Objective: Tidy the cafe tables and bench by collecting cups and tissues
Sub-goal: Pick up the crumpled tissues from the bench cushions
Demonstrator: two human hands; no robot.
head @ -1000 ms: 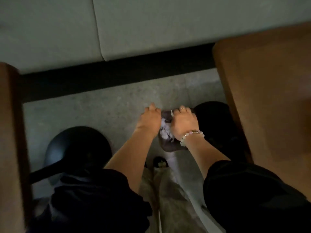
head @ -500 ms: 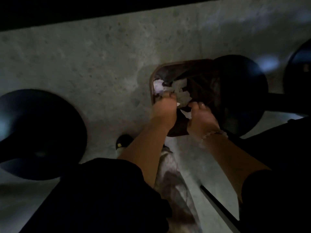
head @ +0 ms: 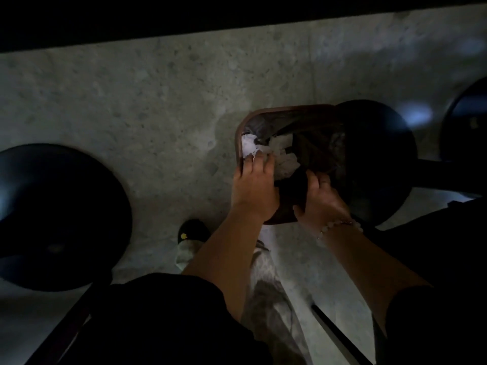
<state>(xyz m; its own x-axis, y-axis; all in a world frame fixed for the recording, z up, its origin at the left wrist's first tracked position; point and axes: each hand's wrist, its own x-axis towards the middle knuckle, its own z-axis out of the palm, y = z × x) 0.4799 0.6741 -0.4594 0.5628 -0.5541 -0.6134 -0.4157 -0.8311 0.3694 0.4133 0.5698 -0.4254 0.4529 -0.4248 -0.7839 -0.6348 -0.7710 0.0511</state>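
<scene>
A brown waste bin (head: 287,108) with a dark liner (head: 316,148) stands on the grey floor. Crumpled white tissues (head: 283,151) lie in its left half. My left hand (head: 254,185) reaches over the bin's left rim, and its straight fingers press on the tissues. My right hand (head: 321,198), with a bead bracelet at the wrist, curls its fingers over the liner's near edge and holds it. No cups are in view.
Round black table bases sit on the floor at the left (head: 60,214), right behind the bin (head: 379,159) and at the far right (head: 466,122). My shoe (head: 191,231) is near the bin. The bench's dark underside (head: 184,17) runs along the top.
The view has dropped from the bench and tables to the floor and bin. Both hands have gone lower into the bin, the left one onto the tissues.
</scene>
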